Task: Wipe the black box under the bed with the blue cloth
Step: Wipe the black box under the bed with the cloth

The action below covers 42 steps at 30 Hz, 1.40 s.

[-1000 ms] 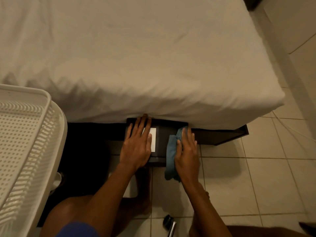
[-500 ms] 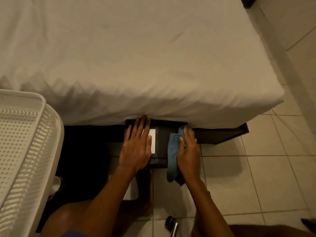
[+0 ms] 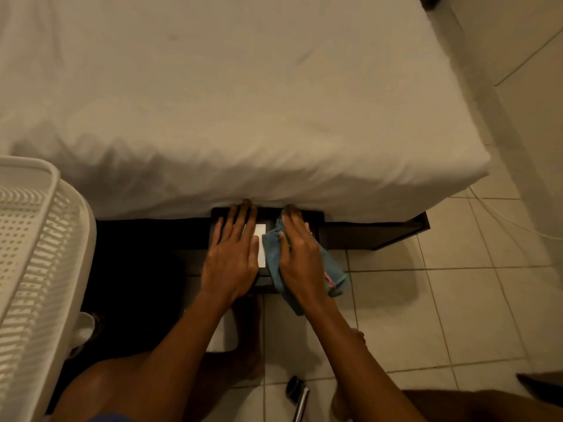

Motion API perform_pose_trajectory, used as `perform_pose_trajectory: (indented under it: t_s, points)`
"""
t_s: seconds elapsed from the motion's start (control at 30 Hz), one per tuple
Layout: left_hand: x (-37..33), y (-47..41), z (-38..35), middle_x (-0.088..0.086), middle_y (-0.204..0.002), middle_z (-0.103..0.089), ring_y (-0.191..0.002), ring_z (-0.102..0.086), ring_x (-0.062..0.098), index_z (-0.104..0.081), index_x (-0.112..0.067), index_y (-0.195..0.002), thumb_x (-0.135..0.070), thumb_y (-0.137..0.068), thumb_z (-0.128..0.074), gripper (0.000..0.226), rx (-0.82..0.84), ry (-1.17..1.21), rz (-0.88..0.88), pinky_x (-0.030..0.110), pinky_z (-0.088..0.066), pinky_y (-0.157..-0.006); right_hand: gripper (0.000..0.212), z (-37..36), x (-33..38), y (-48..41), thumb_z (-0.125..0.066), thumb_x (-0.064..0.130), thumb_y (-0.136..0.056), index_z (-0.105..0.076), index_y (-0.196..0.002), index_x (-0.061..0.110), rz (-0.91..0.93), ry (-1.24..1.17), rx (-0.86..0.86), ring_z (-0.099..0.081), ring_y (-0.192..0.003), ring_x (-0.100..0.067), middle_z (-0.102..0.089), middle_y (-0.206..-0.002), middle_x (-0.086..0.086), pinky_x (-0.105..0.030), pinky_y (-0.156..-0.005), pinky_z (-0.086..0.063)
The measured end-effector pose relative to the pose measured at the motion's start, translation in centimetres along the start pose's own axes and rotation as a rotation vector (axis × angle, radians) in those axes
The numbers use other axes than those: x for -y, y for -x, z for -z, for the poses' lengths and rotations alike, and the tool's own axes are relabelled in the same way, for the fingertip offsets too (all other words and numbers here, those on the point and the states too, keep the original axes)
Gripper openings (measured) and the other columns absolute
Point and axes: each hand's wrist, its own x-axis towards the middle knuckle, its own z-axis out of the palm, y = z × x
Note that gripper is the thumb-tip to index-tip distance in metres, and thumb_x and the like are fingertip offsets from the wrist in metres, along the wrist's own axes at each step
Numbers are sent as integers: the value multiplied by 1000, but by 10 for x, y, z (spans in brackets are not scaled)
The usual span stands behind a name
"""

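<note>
The black box [image 3: 315, 222] pokes out from under the bed's edge, a white label [image 3: 260, 245] on its top. My left hand [image 3: 233, 257] lies flat on the box's left half, fingers spread, fingertips reaching under the sheet. My right hand [image 3: 300, 257] presses the blue cloth [image 3: 271, 254] onto the box's right half. The cloth bunches under the palm and hangs off the box's near right corner, showing a small pink tag. Most of the box's far part is hidden by the mattress.
The white-sheeted bed [image 3: 243, 102] fills the upper view, its dark frame [image 3: 396, 233] showing at the right. A white slatted basket [image 3: 33, 269] stands at the left. Beige floor tiles [image 3: 441, 315] lie right. A metal object [image 3: 300, 397] rests on the floor near my knees.
My right hand with the cloth has slid left and farther onto the box top, toward the label. My left hand has stayed flat on the box.
</note>
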Motion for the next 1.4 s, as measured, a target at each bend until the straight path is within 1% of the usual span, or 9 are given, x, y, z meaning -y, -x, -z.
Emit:
perform_pose_trajectory:
  t_s: [0.13, 0.47, 0.7, 0.87, 0.93, 1.07, 1.13, 1.27, 1.4]
  points:
    - [-2, 0, 0, 3, -165, -11, -152, -8, 18, -12, -15, -156, -33, -102, -14, 58, -5, -21, -8, 43, -14, -123, 49, -2, 5, -2, -45, 9, -99, -36, -147, 12, 2, 23, 42, -23, -146, -15, -32, -156, -3, -19, -119, -7]
    - [-2, 1, 1, -3, -165, -1, -152, 2, 12, -3, -20, -157, -34, -102, -18, 59, -7, 27, 21, 39, -8, -124, 45, 25, -26, 1, -44, 16, -101, -38, -146, 12, -101, 154, -111, -28, -141, -18, -37, -152, -6, -43, -113, -34]
    - [-3, 1, 1, -1, -166, -4, -152, -1, 14, -5, -20, -157, -34, -101, -17, 59, -6, 9, 22, 41, -11, -124, 50, 7, -33, 48, -41, 26, -100, -36, -142, -1, -141, 2, -171, -21, -145, -10, -20, -157, 5, -24, -120, -12]
    - [-3, 2, 2, -2, -166, 1, -152, 4, 12, -2, -20, -157, -35, -101, -15, 59, 8, 25, 11, 41, -10, -124, 57, 1, -30, 42, -49, 27, -97, -33, -144, 1, -247, 61, -138, -19, -139, -14, -31, -153, -17, -46, -118, -22]
    - [-2, 0, 2, -2, -166, 1, -152, 5, 12, -2, -20, -157, -35, -101, -15, 59, 5, 31, 10, 40, -9, -124, 51, 1, -22, 23, -50, 14, -98, -33, -145, 6, -234, 72, -158, -18, -142, -15, -31, -154, -13, -44, -119, -21]
    - [-1, 2, 1, -2, -166, 0, -152, 3, 12, -3, -20, -157, -36, -101, -16, 59, 12, 32, 10, 41, -10, -124, 47, 1, -14, 46, -39, 28, -100, -35, -144, 13, -18, 89, -135, -35, -137, -14, -47, -143, -15, -30, -114, -24]
    - [-1, 1, 0, -2, -165, 1, -152, 4, 12, -2, -21, -157, -36, -101, -16, 59, 7, 41, 6, 41, -9, -124, 51, 12, -24, 55, -43, 23, -97, -30, -144, 9, 70, 58, -29, -21, -143, -10, -35, -149, -11, -32, -118, -17]
    - [0, 0, -2, -3, -165, 0, -152, 2, 12, -3, -21, -157, -37, -101, -15, 59, -8, 41, 23, 39, -7, -124, 52, 6, -17, 26, -44, 14, -92, -27, -141, 7, -192, 43, -156, -22, -142, -21, -24, -148, -2, -54, -114, -27]
    - [-2, 2, -2, -2, -165, -1, -152, 2, 12, -4, -21, -157, -35, -101, -18, 59, -3, 45, 15, 39, -7, -124, 49, 21, -10, 54, -36, 21, -101, -29, -149, 14, 32, 61, 89, -15, -146, -9, -24, -156, 2, -30, -120, -14]
